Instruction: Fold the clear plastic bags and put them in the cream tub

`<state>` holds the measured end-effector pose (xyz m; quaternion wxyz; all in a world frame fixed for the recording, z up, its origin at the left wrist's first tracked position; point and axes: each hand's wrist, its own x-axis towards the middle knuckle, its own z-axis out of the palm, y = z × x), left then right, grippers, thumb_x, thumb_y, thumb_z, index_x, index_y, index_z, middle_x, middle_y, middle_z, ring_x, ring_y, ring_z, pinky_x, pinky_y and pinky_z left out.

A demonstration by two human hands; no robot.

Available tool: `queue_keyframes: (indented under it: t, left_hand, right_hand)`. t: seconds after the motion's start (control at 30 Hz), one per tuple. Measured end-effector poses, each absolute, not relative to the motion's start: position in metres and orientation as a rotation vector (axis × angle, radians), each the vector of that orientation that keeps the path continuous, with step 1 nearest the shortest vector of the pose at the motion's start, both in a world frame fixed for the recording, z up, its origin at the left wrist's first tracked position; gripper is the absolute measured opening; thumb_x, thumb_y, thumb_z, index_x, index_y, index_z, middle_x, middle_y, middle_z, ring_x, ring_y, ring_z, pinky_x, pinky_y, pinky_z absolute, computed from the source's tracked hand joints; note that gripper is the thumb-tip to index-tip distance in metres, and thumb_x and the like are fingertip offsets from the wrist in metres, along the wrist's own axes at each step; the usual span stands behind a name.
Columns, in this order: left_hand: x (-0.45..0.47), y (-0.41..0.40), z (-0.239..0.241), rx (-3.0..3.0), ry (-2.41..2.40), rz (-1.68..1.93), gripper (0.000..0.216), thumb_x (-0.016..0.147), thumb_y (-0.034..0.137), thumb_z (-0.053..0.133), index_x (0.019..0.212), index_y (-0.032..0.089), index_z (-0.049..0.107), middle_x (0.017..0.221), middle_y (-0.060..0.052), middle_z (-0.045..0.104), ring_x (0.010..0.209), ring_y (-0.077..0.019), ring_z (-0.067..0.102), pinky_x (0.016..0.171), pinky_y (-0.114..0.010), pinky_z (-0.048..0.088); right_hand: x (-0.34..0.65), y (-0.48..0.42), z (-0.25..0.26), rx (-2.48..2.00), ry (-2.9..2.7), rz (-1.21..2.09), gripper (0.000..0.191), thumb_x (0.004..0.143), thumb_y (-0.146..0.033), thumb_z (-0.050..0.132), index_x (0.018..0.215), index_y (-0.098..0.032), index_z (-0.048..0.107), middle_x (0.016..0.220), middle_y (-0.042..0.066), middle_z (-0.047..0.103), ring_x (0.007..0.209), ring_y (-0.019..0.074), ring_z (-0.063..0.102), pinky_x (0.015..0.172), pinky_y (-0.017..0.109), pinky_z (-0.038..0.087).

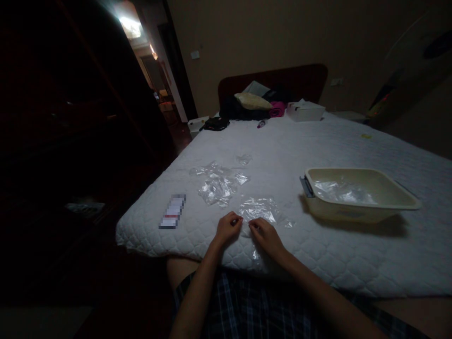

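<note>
My left hand [228,228] and my right hand [265,236] rest close together on the near edge of a white quilted mattress [318,146]. Both hands have their fingers pinched on a clear plastic bag [259,209] that lies flat in front of them. More crumpled clear plastic bags [216,187] lie a little farther away to the left. A small flat card or packet [173,211] lies near the left edge of the mattress.
A cream plastic basin [360,195] with clear plastic in it stands to the right. At the headboard end lie a pillow [253,101], dark and pink clothes [277,109] and a white box [305,111]. Left of the bed is dark floor and a lit doorway [132,28].
</note>
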<state>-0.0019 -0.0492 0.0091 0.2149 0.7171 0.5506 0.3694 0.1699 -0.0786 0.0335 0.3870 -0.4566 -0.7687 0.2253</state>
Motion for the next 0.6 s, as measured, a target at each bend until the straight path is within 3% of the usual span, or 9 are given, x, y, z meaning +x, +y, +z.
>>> queue_keyframes:
  t: [0.3, 0.6]
  left_hand:
    - [-0.001, -0.052, 0.010, 1.994, 1.544, 1.023, 0.015, 0.076, 0.026, 0.053, 0.079, 0.020, 0.066, 0.072, 0.001, 0.057, 0.064, -0.0095, 0.053, 0.061, -0.020, 0.041]
    - [-0.001, -0.052, 0.013, 2.000, 1.521, 0.990, 0.021, 0.076, 0.036, 0.055, 0.075, 0.019, 0.066, 0.073, 0.000, 0.057, 0.063, -0.0100, 0.052, 0.059, -0.021, 0.041]
  right_hand:
    - [0.172, -0.061, 0.026, -1.386, -1.909, 0.504, 0.027, 0.084, -0.027, 0.041, 0.107, -0.018, 0.053, 0.082, 0.004, 0.063, 0.072, 0.0162, 0.058, 0.066, 0.026, 0.042]
    - [0.174, -0.055, 0.018, -1.437, -1.964, 0.274, 0.021, 0.083, -0.022, 0.039, 0.100, -0.017, 0.051, 0.078, 0.005, 0.061, 0.071, 0.0178, 0.057, 0.064, 0.027, 0.039]
